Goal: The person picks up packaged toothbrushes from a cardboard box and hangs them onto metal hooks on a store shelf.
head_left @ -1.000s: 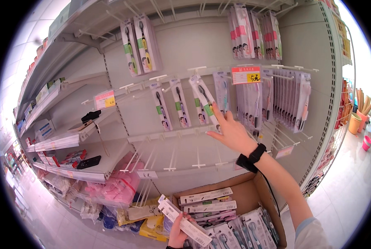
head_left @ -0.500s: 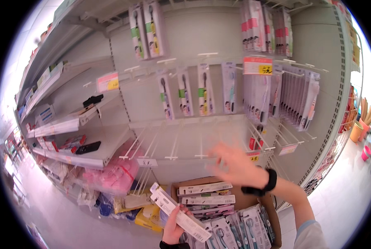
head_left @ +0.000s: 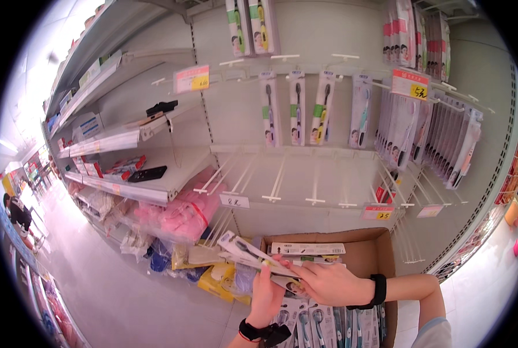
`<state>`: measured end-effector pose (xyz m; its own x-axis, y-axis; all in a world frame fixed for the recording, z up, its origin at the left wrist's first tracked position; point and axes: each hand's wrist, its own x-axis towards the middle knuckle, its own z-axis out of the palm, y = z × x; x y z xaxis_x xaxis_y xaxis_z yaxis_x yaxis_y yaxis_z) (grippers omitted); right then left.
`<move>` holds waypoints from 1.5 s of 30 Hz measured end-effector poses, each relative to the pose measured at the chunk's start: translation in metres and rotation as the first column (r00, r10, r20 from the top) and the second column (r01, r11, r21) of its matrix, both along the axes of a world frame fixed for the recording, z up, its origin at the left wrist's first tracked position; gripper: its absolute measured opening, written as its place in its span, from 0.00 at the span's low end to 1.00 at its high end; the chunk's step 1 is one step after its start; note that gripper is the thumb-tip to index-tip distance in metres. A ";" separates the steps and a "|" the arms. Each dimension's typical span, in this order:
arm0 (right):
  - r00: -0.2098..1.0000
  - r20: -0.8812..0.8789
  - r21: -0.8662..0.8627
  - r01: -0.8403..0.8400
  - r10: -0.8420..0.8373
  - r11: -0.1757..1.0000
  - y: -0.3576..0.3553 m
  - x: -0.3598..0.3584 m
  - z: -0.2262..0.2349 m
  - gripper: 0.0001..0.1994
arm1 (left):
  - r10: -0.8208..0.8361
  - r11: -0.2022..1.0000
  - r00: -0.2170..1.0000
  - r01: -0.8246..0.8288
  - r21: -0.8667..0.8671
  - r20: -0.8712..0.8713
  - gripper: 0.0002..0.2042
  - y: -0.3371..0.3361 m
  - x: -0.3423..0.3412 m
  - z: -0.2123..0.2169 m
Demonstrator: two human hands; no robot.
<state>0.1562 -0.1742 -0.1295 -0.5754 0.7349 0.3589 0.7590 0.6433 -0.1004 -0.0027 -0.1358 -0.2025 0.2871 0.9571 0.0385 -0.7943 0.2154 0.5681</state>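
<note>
Head view: left hand pinches toothbrushes over box's left edge; right hand, hold unclear. Sorting likely needs loosening.

Pale back panel, tiered shelves at left, glossy floor, bright ceiling

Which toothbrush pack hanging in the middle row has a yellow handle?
The third pack from the left, immediately left of the teal toothbrush; the two packs farther left show purple handles instead.
</note>
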 end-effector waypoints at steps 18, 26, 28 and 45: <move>0.417 -0.904 0.058 -0.098 0.094 0.993 0.069 0.044 0.112 0.25 | -0.333 0.914 0.940 0.341 -0.222 0.074 0.11 0.037 -0.041 -0.083; 0.407 -0.913 0.006 -0.092 0.043 0.996 0.076 0.035 0.111 0.24 | -0.378 0.894 0.912 0.405 -0.192 0.160 0.13 0.038 -0.047 -0.094; 0.477 -0.879 0.000 0.000 0.000 1.000 0.083 0.035 0.114 0.23 | -0.364 0.900 0.920 0.388 -0.197 0.147 0.13 0.037 -0.049 -0.094; 0.905 -0.418 0.338 0.073 0.080 0.938 0.091 0.049 0.053 0.21 | -0.384 0.917 0.920 0.390 -0.087 0.078 0.18 0.035 -0.051 -0.090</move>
